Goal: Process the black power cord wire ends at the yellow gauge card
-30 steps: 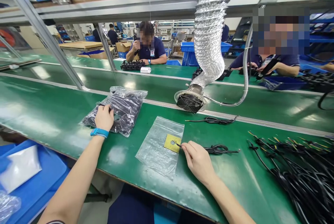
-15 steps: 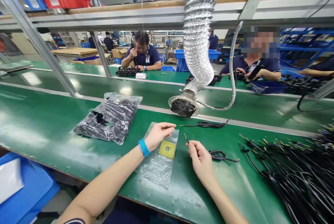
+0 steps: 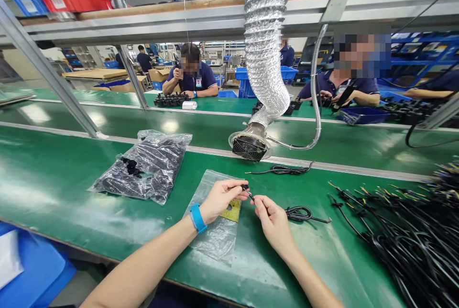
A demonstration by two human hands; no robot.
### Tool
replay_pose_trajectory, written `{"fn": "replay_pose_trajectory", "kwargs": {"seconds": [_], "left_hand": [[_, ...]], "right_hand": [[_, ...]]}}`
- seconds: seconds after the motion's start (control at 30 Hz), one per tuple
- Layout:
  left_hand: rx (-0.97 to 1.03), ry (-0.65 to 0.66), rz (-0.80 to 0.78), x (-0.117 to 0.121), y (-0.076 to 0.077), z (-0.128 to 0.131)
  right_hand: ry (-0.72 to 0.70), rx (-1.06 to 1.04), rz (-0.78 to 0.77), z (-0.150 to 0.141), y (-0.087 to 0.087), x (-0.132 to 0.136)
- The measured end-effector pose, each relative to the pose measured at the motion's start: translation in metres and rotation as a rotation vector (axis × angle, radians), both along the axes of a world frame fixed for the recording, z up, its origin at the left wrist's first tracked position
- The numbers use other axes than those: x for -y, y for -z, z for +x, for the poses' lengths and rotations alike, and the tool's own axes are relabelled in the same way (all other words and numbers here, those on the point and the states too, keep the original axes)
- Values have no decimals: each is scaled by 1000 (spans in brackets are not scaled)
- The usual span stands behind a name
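My left hand (image 3: 225, 197), with a blue band at the wrist, pinches a small black part (image 3: 245, 187) at its fingertips. Close by on the right, my right hand (image 3: 270, 214) grips a black cable near its stripped end (image 3: 250, 195), which points at the black part. Whether the two touch, I cannot tell. A coiled stretch of black cable (image 3: 299, 213) lies just beyond my right hand. Beneath my left hand is a yellow sponge (image 3: 232, 213) with a hole, partly covered by the fingers, on a clear plastic bag (image 3: 215, 246).
A clear bag of black parts (image 3: 152, 164) lies to the left. Another coiled cable (image 3: 290, 169) is farther back, and many cables (image 3: 398, 241) are piled at right. A foil duct with a fan grille (image 3: 250, 148) hangs ahead. Co-workers sit across the green bench (image 3: 107, 222).
My left hand has turned and moved slightly right, now showing the small black part and covering more of the sponge. The cable end in my right hand has come up against or near it.
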State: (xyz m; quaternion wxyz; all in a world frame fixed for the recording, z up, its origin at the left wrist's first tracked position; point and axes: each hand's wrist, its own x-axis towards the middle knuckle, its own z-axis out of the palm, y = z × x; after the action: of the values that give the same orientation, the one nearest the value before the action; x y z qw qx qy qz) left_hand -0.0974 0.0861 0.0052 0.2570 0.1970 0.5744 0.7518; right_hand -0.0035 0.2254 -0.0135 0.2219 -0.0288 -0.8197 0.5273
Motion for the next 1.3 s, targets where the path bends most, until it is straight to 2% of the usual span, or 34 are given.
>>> {"fn": "replay_pose_trajectory", "kwargs": {"seconds": [0.23,0.47,0.7,1.0,1.17,1.3], "left_hand": [[-116,-75,-23,1,-2,4],[-108,-158,-64,2,-3,4],[-3,-44,-19,8,-9,1],[197,107,18,13,-5,-2],[327,177,31,15,-5,-2],[225,171,-32,13,-5,1]], "right_hand": [[26,-8,38,-1,1,0],[47,-31,101,0,0,1],[57,-105,196,0,3,0],[118,-371,553,4,3,-7],[133,-399,639,6,2,-8],[113,-420,660,5,2,-7]]}}
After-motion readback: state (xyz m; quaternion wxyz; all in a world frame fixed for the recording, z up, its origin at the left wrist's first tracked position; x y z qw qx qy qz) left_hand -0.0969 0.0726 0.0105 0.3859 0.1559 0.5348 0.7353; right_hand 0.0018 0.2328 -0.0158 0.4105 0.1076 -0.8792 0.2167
